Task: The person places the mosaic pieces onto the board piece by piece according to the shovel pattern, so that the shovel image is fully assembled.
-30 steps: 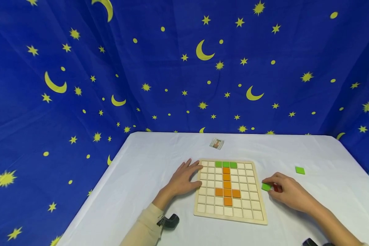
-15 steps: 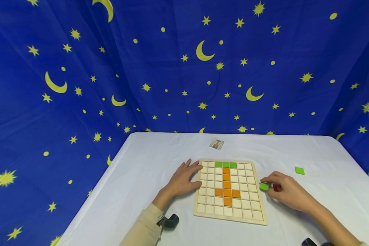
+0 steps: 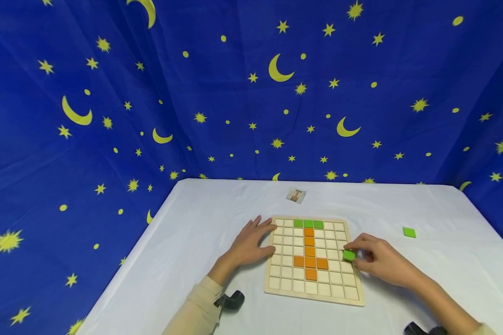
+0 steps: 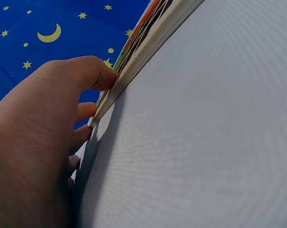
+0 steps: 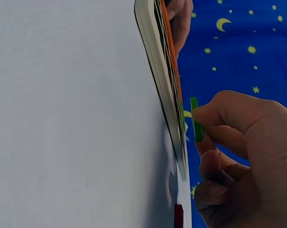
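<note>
My right hand (image 3: pixel 381 260) pinches a square green tile (image 3: pixel 349 255) between thumb and fingertips. In the head view the tile overlaps the right rim of the wooden grid board (image 3: pixel 306 297). The right wrist view shows the green tile (image 5: pixel 196 119) edge-on, raised above the board's surface. My left hand (image 3: pixel 248 244) lies at the board's left edge, its fingers spread and touching the rim. Orange tiles (image 3: pixel 310 263) form a cross in the grid, with a row of green tiles (image 3: pixel 308 224) along the far side.
Another green tile (image 3: pixel 409 232) lies on the white table to the right. A red piece (image 5: pixel 179 216) rests on the table by the board, hidden under my right hand in the head view. A small printed card (image 3: pixel 295 195) lies beyond the board.
My right hand has moved left with the green tile, from beside the board to over its right rim. The red piece is now covered in the head view. The left hand stays put.
</note>
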`<state>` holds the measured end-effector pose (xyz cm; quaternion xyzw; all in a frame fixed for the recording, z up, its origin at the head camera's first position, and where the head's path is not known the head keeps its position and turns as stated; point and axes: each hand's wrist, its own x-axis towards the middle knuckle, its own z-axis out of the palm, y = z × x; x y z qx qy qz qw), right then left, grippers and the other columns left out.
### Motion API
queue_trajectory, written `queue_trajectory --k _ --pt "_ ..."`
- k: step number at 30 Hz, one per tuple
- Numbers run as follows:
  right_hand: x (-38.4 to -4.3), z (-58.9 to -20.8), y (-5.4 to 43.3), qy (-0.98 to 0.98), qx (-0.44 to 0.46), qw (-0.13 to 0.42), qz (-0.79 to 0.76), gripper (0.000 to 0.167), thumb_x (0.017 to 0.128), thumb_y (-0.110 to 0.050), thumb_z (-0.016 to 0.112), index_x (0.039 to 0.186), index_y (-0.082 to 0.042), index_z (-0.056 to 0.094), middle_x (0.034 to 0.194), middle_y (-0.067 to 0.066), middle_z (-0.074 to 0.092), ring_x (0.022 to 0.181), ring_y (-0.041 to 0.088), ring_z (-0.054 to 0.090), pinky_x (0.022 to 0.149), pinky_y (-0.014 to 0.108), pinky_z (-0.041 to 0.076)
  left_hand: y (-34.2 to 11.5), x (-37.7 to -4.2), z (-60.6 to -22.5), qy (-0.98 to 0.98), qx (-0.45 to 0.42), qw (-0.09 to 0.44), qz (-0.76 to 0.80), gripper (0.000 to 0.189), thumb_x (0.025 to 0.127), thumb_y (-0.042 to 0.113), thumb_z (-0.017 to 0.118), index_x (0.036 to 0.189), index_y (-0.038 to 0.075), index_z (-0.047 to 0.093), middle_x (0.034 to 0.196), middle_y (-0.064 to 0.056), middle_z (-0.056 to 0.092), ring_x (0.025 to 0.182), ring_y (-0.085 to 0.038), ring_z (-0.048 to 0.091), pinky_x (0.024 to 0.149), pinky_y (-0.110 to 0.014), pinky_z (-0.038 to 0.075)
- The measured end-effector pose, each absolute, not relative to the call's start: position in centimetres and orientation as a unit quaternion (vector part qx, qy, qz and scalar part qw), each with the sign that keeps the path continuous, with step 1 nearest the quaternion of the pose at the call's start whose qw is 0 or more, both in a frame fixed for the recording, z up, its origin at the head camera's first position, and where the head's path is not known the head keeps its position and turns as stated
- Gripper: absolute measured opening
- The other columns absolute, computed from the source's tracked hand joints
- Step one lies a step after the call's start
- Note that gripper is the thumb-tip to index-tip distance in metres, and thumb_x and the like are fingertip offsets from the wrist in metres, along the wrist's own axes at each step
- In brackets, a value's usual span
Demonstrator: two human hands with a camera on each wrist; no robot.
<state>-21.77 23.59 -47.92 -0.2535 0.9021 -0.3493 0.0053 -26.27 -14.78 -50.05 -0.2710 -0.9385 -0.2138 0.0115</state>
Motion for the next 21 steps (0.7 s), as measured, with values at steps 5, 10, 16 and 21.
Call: queue_trajectory --k 5,10,16,21 --pt "-21.9 -47.7 22.8 0.892 -0.273 0.012 -0.359 0.031 0.081 -0.015 0.075 0.112 -0.020 0.070 0.095 -0.008 0.059 0.063 0.007 0.049 0.051 0.022 0.041 -14.7 -26.3 -49.8 -0.937 -0.272 0.014 -0.216 0.064 0.086 0.048 0.059 0.143 0.022 0.047 0.153 0.001 0.033 0.144 -0.026 0.015 0.117 -0.041 0.009" --pt "-21.8 -47.8 21.9 0.885 -0.288 0.024 -0.365 0.033 0.081 -0.017 0.076 0.113 -0.020 0.070 0.094 -0.008 0.058 0.065 0.008 0.049 0.052 0.022 0.041 -14.8 -26.1 -49.8 -0.938 -0.269 0.012 -0.221 0.064 0.086 0.047 0.059 0.143 0.022 0.047 0.153 0.001 0.033 0.144 -0.026 0.015 0.117 -0.041 0.009" --pt "-21.6 -47.7 20.6 0.882 -0.298 0.040 -0.361 0.032 0.083 -0.019 0.075 0.114 -0.021 0.070 0.094 -0.009 0.057 0.067 0.008 0.050 0.054 0.023 0.042 -14.7 -26.2 -49.8 -0.937 -0.272 0.015 -0.221 0.063 0.085 0.047 0.060 0.142 0.022 0.048 0.153 0.001 0.033 0.144 -0.026 0.015 0.117 -0.042 0.010" --pt "-21.5 -47.5 19.5 0.879 -0.312 0.036 -0.358 0.029 0.083 -0.017 0.075 0.111 -0.020 0.071 0.095 -0.011 0.058 0.069 0.007 0.051 0.056 0.021 0.043 -14.8 -26.3 -50.0 -0.937 -0.271 0.015 -0.219 0.063 0.085 0.049 0.059 0.142 0.023 0.048 0.153 0.001 0.033 0.144 -0.026 0.015 0.116 -0.042 0.010"
